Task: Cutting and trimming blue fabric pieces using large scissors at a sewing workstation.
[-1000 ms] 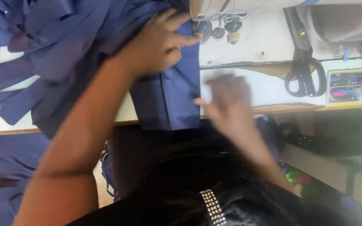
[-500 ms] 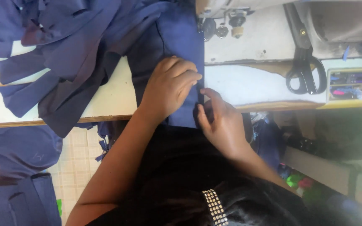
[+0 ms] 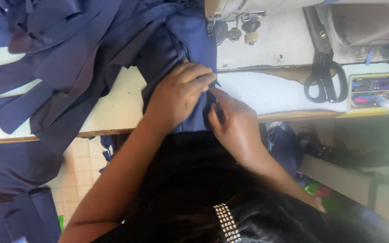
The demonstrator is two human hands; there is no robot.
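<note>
A navy blue fabric piece (image 3: 190,36) lies on the white sewing table (image 3: 271,90), running up under the sewing machine's presser foot (image 3: 250,28). My left hand (image 3: 176,94) lies flat on the cloth near the table's front edge, fingers pointing right. My right hand (image 3: 232,123) pinches the cloth's right edge just beside the left fingertips. Both hands touch the same piece.
A heap of navy cloth pieces (image 3: 55,58) covers the table's left side and hangs over its edge. Black scissors (image 3: 323,81) lie to the right, beside a yellow-rimmed tray of small items (image 3: 377,92). More blue fabric (image 3: 10,193) lies on the tiled floor at lower left.
My left hand has slid down the cloth from near the machine to the table's front edge. My right hand has come in from the right and taken the cloth's edge.
</note>
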